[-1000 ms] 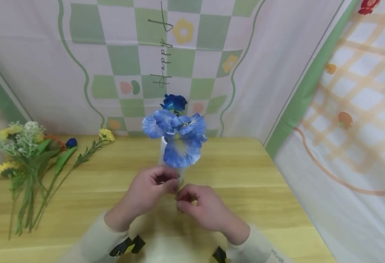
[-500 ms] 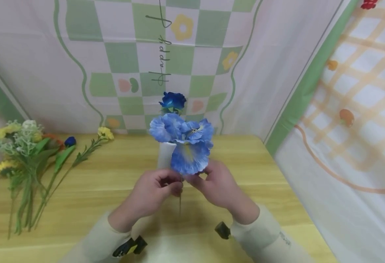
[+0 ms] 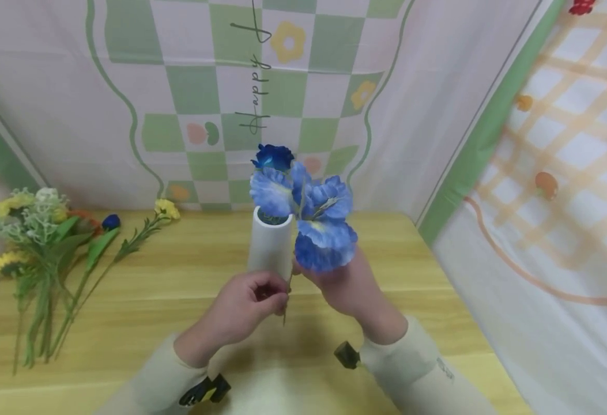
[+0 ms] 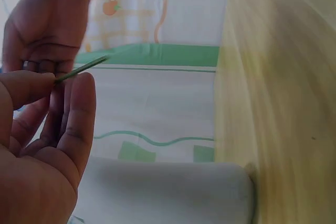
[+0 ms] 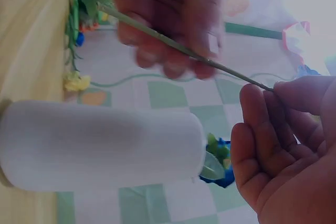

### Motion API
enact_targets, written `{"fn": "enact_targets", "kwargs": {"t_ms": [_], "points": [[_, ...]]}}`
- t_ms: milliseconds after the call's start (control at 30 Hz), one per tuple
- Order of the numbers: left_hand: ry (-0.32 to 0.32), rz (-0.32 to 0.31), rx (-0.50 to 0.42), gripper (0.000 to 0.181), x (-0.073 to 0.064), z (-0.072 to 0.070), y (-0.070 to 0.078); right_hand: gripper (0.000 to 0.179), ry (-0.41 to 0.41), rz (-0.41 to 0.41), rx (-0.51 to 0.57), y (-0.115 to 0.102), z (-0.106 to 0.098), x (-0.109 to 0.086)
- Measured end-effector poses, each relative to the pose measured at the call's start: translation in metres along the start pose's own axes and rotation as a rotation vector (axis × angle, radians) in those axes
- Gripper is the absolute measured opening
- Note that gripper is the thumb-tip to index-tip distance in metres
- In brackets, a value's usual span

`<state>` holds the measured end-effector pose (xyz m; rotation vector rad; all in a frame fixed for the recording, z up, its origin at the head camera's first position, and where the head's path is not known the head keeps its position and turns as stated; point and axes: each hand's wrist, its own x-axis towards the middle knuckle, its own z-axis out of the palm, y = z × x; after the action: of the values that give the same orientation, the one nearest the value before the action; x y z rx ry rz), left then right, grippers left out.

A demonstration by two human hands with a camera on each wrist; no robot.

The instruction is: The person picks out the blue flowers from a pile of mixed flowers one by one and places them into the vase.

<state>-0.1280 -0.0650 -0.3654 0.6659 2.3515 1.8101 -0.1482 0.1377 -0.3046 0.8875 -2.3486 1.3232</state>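
Observation:
A light blue iris (image 3: pixel 326 242) stands tilted to the right in front of the white vase (image 3: pixel 270 248). My right hand (image 3: pixel 347 285) pinches its stem just below the bloom, partly hidden by the petals. Lower down, my left hand (image 3: pixel 243 302) pinches the same stem between thumb and finger. The thin green stem (image 5: pixel 157 35) runs slantwise between both hands in the right wrist view, and its end (image 4: pixel 97 62) sticks out past the left fingertips in the left wrist view. A dark blue rose (image 3: pixel 273 157) stands in the upright vase, its leaves showing at the mouth.
On the left of the wooden table (image 3: pixel 386 242) lies a bunch of flowers (image 3: pixel 49 242), with white, yellow and orange blooms. Beside it are a dark blue bud (image 3: pixel 111 222) and a yellow flower (image 3: pixel 166 210) on long stems. A patterned cloth (image 3: pixel 189 92) hangs behind.
My right hand has moved from the lower stem up to just under the bloom. The iris has shifted right and tilted, uncovering the vase's mouth. My left hand stays on the stem.

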Motion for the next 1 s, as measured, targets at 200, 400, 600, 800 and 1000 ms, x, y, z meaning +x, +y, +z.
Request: {"fn": "enact_targets", "kwargs": {"t_ms": [200,400,600,800,1000], "points": [[0.032,-0.043,0.063,0.004,-0.003,-0.009,-0.018,0.024,0.036,0.014,0.041,-0.024,-0.012,0.018],[0.232,-0.095,0.122,0.024,0.001,-0.023,-0.026,0.023,0.094,-0.006,0.115,-0.041,-0.023,0.035],[0.31,-0.085,0.097,0.072,0.015,-0.035,-0.039,0.016,0.155,0.002,0.149,-0.041,-0.027,0.053],[0.284,-0.103,0.157,0.103,0.035,-0.036,-0.052,0.007,0.177,0.003,0.09,-0.043,-0.024,0.084],[0.271,-0.083,0.148,0.106,0.05,-0.029,-0.054,0.005,0.206,-0.088,0.094,-0.031,-0.014,0.111]]}}
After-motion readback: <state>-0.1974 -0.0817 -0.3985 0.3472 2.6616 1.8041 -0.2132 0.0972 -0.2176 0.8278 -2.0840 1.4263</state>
